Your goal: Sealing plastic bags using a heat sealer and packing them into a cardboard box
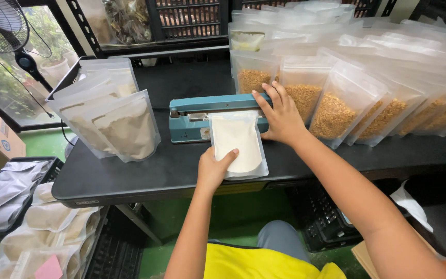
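Observation:
A teal heat sealer sits in the middle of the black table. A clear pouch of white powder lies flat with its top edge under the sealer's arm. My left hand grips the pouch's near left corner, thumb on top. My right hand lies on the right end of the sealer's arm, fingers spread over it.
Several pouches of pale powder lean at the left of the table. Rows of pouches with golden-brown grains fill the right and back. A black crate of empty bags stands on the floor at left, and a fan at top left.

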